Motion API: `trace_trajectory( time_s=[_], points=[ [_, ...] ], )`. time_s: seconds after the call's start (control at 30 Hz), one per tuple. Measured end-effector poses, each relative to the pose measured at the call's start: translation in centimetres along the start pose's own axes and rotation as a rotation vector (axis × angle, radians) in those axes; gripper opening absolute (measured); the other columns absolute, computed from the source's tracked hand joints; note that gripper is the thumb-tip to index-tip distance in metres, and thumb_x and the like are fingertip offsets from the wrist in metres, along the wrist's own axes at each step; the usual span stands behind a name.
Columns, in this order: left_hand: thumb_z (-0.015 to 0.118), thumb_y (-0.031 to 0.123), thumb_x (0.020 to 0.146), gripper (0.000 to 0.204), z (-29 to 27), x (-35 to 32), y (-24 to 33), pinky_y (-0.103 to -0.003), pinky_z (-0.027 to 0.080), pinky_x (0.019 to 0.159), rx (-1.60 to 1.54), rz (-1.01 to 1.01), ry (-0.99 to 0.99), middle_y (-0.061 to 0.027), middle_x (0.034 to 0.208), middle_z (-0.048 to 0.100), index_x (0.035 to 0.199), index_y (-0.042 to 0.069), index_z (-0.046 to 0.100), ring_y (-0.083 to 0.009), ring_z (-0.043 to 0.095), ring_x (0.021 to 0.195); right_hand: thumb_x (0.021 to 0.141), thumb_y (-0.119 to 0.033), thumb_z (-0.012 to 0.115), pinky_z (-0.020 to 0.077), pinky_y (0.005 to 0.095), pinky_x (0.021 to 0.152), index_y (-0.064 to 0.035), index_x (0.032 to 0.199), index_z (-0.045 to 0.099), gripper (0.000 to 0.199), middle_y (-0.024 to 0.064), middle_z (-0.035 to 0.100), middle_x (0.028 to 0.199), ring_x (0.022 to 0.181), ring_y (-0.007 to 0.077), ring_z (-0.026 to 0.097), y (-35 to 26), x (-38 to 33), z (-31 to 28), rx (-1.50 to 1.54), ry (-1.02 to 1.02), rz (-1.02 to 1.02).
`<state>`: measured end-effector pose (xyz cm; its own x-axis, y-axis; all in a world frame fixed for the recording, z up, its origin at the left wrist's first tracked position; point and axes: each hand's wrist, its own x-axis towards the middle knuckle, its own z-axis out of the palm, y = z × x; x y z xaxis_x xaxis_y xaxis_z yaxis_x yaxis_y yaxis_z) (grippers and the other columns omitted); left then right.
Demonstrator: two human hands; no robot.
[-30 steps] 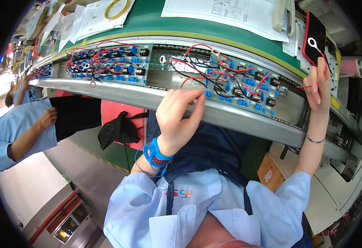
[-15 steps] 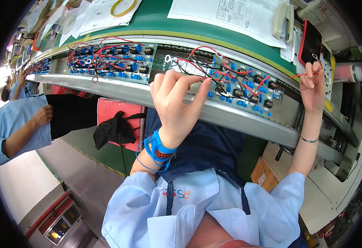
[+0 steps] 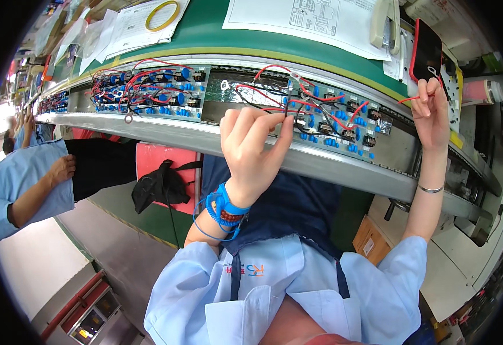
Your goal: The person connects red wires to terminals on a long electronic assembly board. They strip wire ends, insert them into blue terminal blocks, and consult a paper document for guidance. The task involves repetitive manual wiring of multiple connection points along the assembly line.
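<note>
My left hand (image 3: 254,141), wearing a blue coiled wrist strap (image 3: 224,202), reaches over the near rail with thumb and forefinger pinched on a thin black wire (image 3: 288,103). Below the fingertips lies a green circuit board (image 3: 362,122) crowded with blue and black parts, with red and black wires looping over it. A white ring terminal (image 3: 224,85) sticks out left of this board. Off the board's right end, my right hand (image 3: 432,118) is raised, its fingers closed around a red wire (image 3: 411,99). A ring terminal (image 3: 432,70) shows just above those fingers.
Another wired circuit board (image 3: 148,92) sits further left on the metal conveyor rail (image 3: 165,129). Behind are a printed drawing (image 3: 315,23), a yellow tape ring (image 3: 162,15) and a red-edged phone (image 3: 427,52). A co-worker's hand (image 3: 62,168) and a black bag on a pink seat (image 3: 159,187) are at left.
My left hand has shifted slightly right and down relative to the board, and a black wire now stands up at its fingertips. My right hand keeps the red wire, raised slightly higher.
</note>
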<state>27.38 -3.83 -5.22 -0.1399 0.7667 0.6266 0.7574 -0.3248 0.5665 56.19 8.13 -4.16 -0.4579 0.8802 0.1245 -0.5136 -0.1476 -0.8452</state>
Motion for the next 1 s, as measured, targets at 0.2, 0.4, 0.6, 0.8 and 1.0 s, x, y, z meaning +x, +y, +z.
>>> trace_trajectory(
  time_s=[0.2,0.4,0.6,0.8,1.0],
  points=[
    [0.069,0.004,0.062,0.024,1.1,1.1,0.5,-0.031,0.035,0.057,-0.066,0.209,-0.101,-0.0001,0.071,0.054,0.084,0.008,0.062,-0.0181,0.048,0.065,0.093,-0.026,0.041,0.0313,0.0173,0.053,-0.0050,0.086,0.048,0.023,0.0016,0.041,0.074,0.056,0.0043,0.035,0.0,0.0,0.1,-0.016,0.005,0.000],
    [0.071,0.003,0.061,0.025,1.9,1.5,1.5,-0.029,0.035,0.057,-0.098,0.241,-0.169,-0.0013,0.070,0.055,0.085,0.007,0.064,-0.0175,0.047,0.062,0.093,-0.026,0.042,0.0301,0.0165,0.052,-0.0055,0.085,0.048,0.023,0.0011,0.041,0.073,0.055,0.0043,0.035,0.0,-0.1,-0.3,-0.024,0.012,0.002],
    [0.072,0.003,0.060,0.027,1.9,1.3,1.8,-0.029,0.037,0.057,-0.141,0.195,-0.178,-0.0028,0.071,0.057,0.085,0.006,0.063,-0.0185,0.050,0.063,0.093,-0.027,0.043,0.0288,0.0162,0.051,-0.0061,0.085,0.048,0.022,0.0007,0.041,0.073,0.055,0.0040,0.035,-0.1,-0.1,-0.3,-0.044,0.013,0.006],
    [0.070,0.005,0.064,0.023,2.3,1.1,1.9,-0.030,0.036,0.056,-0.154,0.222,-0.163,-0.0017,0.069,0.054,0.084,0.006,0.059,-0.0181,0.048,0.062,0.093,-0.025,0.043,0.0277,0.0163,0.051,-0.0062,0.086,0.048,0.021,0.0008,0.041,0.074,0.055,0.0034,0.035,-0.1,-0.1,-0.2,-0.072,-0.003,0.006],
    [0.074,0.000,0.059,0.027,1.9,0.8,1.7,-0.030,0.041,0.058,-0.159,0.132,-0.144,-0.0062,0.072,0.059,0.082,0.004,0.061,-0.0208,0.053,0.065,0.092,-0.025,0.044,0.0284,0.0165,0.052,-0.0059,0.087,0.049,0.020,0.0012,0.041,0.074,0.055,0.0036,0.035,0.0,-0.1,-0.2,-0.096,-0.004,0.004]
  ],
)
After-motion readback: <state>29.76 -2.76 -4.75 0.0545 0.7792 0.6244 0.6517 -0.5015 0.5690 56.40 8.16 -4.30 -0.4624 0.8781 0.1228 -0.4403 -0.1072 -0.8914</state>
